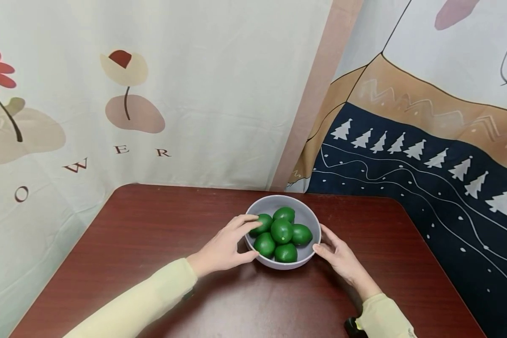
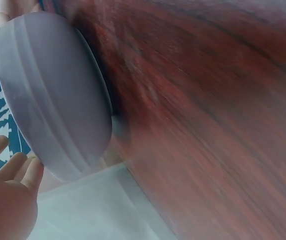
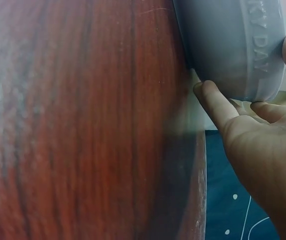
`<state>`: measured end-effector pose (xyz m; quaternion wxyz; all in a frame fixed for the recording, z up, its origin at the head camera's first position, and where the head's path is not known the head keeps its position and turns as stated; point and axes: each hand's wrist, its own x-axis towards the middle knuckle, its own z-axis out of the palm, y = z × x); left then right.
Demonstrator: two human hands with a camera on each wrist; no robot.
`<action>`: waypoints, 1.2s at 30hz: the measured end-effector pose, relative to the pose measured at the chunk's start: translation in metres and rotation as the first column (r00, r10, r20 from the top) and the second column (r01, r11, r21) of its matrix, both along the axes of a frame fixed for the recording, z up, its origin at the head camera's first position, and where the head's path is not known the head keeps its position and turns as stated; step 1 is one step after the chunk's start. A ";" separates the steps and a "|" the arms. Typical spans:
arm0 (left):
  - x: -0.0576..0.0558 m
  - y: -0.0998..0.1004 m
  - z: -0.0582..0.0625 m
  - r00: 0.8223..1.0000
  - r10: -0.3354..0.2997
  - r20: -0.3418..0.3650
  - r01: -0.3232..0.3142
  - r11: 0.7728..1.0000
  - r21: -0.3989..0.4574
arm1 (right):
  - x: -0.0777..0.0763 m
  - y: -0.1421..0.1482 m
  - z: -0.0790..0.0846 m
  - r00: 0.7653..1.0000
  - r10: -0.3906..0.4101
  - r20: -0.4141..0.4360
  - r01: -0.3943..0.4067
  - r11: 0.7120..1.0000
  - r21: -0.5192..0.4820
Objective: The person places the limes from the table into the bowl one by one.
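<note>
A light grey-lavender bowl [image 1: 284,265] stands on the dark red wooden table, holding several green limes [image 1: 281,231]. My left hand [image 1: 224,246] is at the bowl's left side, its fingers spread over the rim close to a lime [image 1: 262,224] and its thumb near the front edge. From the left wrist, the bowl's outer wall [image 2: 58,90] shows, with fingertips beside its rim. On the opposite side, my right hand [image 1: 342,258] holds the bowl, thumb at the rim and fingers along the outer wall. Raised lettering marks that wall [image 3: 228,45] in the right wrist view.
The reddish-brown table [image 1: 152,225] extends around the bowl on all sides. Behind it hangs a pale curtain [image 1: 219,94] with flowers and letters. A navy and tan printed cloth [image 1: 376,173] with white trees hangs at the right.
</note>
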<state>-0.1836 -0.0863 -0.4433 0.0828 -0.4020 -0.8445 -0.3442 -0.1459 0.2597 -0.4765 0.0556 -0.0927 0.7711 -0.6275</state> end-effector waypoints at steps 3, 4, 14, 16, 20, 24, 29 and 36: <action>0.001 -0.007 0.000 1.000 0.006 -0.015 -0.006 1.000 0.006 | -0.001 0.001 0.000 1.000 -0.003 -0.001 0.003 1.000 0.016; 0.001 -0.009 0.000 1.000 0.013 -0.015 -0.012 1.000 0.005 | -0.001 0.001 0.000 1.000 -0.002 -0.001 0.002 1.000 0.022; 0.001 -0.036 -0.004 0.997 0.072 -0.014 -0.072 0.997 -0.027 | -0.001 0.003 0.004 0.999 -0.031 -0.011 0.032 0.996 0.080; 0.001 -0.042 -0.005 0.995 0.095 -0.008 -0.096 0.995 -0.035 | -0.001 0.003 0.004 0.999 -0.034 -0.018 0.036 0.995 0.091; 0.002 -0.054 -0.008 0.990 0.142 0.012 -0.141 0.989 -0.048 | -0.001 0.003 0.004 0.999 -0.045 -0.020 0.047 0.993 0.111; 0.002 -0.067 -0.012 0.984 0.178 0.021 -0.177 0.982 -0.063 | -0.001 0.003 0.005 0.999 -0.048 -0.017 0.050 0.991 0.127; 0.002 -0.084 -0.016 0.974 0.227 0.023 -0.225 0.972 -0.062 | -0.003 0.002 0.004 0.999 -0.035 -0.018 0.037 0.990 0.138; -0.002 -0.108 -0.020 0.953 0.303 0.026 -0.300 0.950 -0.080 | -0.008 0.004 0.003 1.000 -0.012 -0.021 0.015 0.989 0.150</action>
